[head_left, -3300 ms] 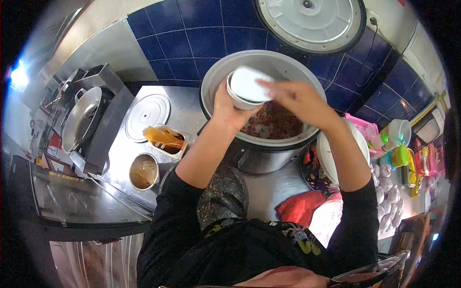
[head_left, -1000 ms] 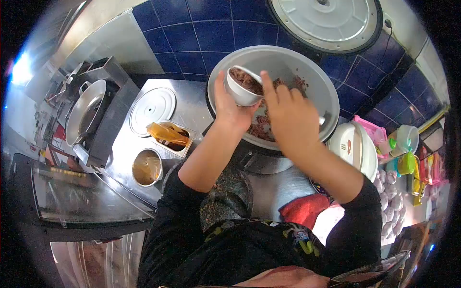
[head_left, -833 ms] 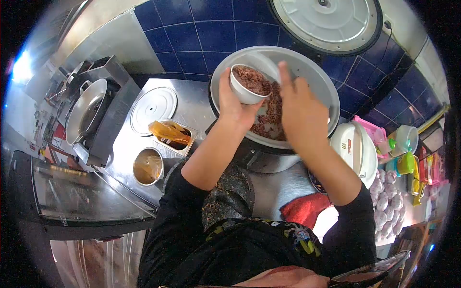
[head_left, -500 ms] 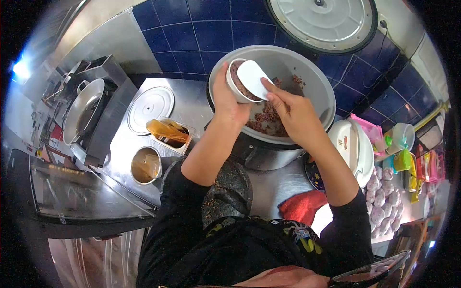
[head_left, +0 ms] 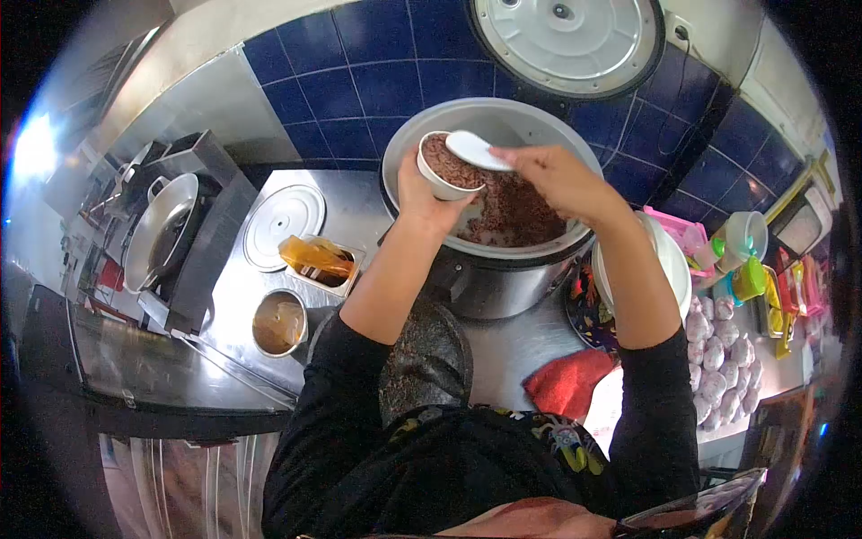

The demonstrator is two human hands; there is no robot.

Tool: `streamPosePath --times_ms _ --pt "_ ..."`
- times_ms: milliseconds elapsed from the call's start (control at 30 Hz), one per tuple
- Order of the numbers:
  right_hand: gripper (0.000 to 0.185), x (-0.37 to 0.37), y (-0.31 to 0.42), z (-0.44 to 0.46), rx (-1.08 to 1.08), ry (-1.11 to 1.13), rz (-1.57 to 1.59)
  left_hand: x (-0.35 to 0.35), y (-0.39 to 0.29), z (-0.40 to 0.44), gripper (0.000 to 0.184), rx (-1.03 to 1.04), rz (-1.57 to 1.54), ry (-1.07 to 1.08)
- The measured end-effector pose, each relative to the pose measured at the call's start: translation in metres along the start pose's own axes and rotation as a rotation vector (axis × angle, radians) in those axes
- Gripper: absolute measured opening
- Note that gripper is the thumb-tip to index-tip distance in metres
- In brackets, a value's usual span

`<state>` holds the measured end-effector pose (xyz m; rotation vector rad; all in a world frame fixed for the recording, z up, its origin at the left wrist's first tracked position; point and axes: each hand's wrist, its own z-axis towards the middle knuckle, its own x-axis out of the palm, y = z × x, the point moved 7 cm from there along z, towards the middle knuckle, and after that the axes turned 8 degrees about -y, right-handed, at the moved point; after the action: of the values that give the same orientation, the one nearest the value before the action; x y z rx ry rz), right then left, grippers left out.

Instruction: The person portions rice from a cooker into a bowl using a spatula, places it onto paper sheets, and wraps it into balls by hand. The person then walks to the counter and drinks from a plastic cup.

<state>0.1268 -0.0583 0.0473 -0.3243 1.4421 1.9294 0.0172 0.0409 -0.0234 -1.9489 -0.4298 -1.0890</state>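
Note:
My left hand (head_left: 424, 205) is closed around a white bowl (head_left: 440, 186), tilted over the left part of a large rice cooker pot (head_left: 404, 135). Reddish-brown cooked rice (head_left: 452, 164) fills the bowl nearly to its rim. Pinched in my right hand (head_left: 561, 184) is a white rice paddle (head_left: 478, 150), its flat blade over the bowl's far edge. I cannot tell whether the blade touches the rice. Below both hands, more brown rice (head_left: 530, 211) lies in the pot.
Left of the pot are a round lid (head_left: 285, 226), a metal container with ladle handles (head_left: 334, 280) and a metal cup (head_left: 279, 323). A stone mortar (head_left: 426, 359) stands in front. A red cloth (head_left: 566, 379) and several wrapped bundles (head_left: 721, 359) lie right. The cooker's raised lid (head_left: 575, 45) is behind.
The paddle blade has lifted and flattened from across the bowl's right side to above its far edge. More of the rice in the bowl shows. The camera view has shifted slightly.

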Motion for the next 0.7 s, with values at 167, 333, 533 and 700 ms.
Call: streamPosePath --times_ms 167,333,533,700 --pt "0.043 0.02 0.008 -0.003 -0.036 0.016 -0.097 0.009 0.002 -0.003 0.043 -0.004 0.042 0.007" --pt "0.038 0.004 0.004 -0.019 0.449 -0.061 0.365 0.012 -0.007 -0.007 0.041 0.129 0.021 -0.025" --pt "0.04 0.028 0.0 -0.037 0.267 -0.213 0.248 0.014 -0.01 -0.008 0.045 0.256 0.021 -0.016" --pt "0.036 0.036 0.029 -0.032 0.1 -0.102 0.231 0.003 -0.011 0.0 0.046 0.217 -0.054 0.026"
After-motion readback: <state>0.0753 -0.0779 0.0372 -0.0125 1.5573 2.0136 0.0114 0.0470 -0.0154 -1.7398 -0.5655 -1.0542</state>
